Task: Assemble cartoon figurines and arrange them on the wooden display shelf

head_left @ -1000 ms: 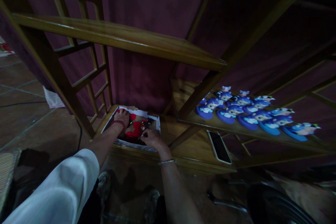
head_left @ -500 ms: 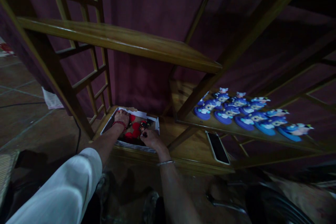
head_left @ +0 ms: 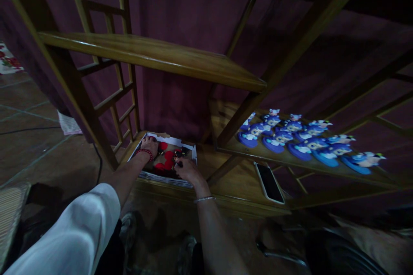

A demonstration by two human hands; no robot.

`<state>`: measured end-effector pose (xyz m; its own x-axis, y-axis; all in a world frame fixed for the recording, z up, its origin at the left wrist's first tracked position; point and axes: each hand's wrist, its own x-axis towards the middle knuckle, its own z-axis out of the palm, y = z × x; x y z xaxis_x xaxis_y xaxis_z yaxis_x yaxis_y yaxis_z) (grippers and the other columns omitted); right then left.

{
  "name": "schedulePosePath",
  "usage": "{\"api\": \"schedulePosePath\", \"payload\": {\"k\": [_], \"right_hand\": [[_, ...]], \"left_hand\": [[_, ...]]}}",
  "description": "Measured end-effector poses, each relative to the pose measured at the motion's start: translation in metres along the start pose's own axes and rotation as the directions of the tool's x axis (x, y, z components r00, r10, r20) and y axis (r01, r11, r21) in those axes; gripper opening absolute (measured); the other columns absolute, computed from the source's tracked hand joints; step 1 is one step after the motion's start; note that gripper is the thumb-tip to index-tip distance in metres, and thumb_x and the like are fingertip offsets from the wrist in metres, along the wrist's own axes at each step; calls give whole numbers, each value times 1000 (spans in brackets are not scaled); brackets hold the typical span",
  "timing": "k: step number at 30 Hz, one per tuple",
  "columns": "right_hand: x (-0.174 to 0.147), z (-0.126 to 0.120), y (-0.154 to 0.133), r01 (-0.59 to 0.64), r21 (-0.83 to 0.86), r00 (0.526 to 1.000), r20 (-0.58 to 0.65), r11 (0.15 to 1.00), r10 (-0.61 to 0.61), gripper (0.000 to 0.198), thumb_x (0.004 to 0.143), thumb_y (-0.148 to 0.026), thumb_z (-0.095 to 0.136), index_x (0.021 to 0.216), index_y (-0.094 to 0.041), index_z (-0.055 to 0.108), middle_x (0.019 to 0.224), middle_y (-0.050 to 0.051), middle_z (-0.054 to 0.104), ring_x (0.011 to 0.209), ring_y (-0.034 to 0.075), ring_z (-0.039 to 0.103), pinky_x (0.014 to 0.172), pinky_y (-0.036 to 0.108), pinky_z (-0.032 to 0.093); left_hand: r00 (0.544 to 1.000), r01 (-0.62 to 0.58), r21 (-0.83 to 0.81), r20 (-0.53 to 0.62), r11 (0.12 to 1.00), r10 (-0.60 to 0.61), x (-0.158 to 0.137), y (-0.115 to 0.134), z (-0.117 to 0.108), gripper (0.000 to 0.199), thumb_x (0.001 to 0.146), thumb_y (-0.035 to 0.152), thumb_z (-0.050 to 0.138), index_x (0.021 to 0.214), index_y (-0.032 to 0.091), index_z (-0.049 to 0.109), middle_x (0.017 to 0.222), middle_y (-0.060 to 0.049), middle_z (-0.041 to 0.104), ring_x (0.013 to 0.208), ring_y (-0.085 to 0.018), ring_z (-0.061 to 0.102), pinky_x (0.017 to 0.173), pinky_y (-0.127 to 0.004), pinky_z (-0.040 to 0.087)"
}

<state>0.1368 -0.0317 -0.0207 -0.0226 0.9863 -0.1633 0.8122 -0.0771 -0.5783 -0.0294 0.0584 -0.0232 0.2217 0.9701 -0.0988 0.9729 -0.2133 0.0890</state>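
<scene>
A shallow white cardboard box [head_left: 183, 142] sits on the low wooden shelf, holding several red-and-black figurines [head_left: 168, 161] whose details are dim and small. My left hand [head_left: 150, 146], with a red bead bracelet at the wrist, reaches into the box's left side. Its fingers curl downward over something red, mostly hidden under them. On the right side of the box, my right hand [head_left: 187, 170] wears a silvery bangle and has its fingertips pinched at one red-and-black figurine [head_left: 177, 157].
Several blue-and-white figurines [head_left: 308, 148] on round bases stand in rows on a raised shelf to the right. A phone [head_left: 270, 182] lies on the low shelf below them. A wooden crosspiece [head_left: 155, 56] spans above my hands, with lattice posts [head_left: 119, 94] at left.
The view has shifted slightly. Both hands stay in the box in nearly the same places, with only a small movement of the fingers.
</scene>
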Motion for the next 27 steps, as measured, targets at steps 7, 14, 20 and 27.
{"api": "schedulePosePath", "payload": {"k": [7,14,20,27], "right_hand": [[4,7,4,-7,17,1000,-11,1000,7,24,74,-24,48,97,-21,55,79,2,64,73,14,60,68,25,44],[3,3,-2,32,4,999,-11,999,-32,25,73,-18,47,97,-21,54,76,1,63,68,11,59,66,22,42],[-3,-6,-10,32,-4,999,-8,999,-32,24,74,-18,45,97,-22,54,77,1,63,68,11,58,63,20,40],[-4,-11,-16,30,-30,1000,10,999,-29,26,75,-19,45,99,-21,54,88,5,63,82,15,57,70,23,39]], "left_hand": [[996,1,-175,84,985,14,1,-5,4,47,67,19,47,114,19,47,115,-16,45,103,-30,45,84,-47,31],[998,1,-423,63,906,28,4,-3,4,46,67,13,47,114,17,48,112,-13,50,99,-22,48,82,-31,36],[998,23,-642,55,766,17,-1,-1,0,45,71,8,39,115,14,46,86,-6,61,65,-11,54,57,-18,39],[994,108,-985,106,131,-24,-11,2,3,48,62,1,46,107,16,52,61,2,55,50,-7,45,48,-15,35]]}}
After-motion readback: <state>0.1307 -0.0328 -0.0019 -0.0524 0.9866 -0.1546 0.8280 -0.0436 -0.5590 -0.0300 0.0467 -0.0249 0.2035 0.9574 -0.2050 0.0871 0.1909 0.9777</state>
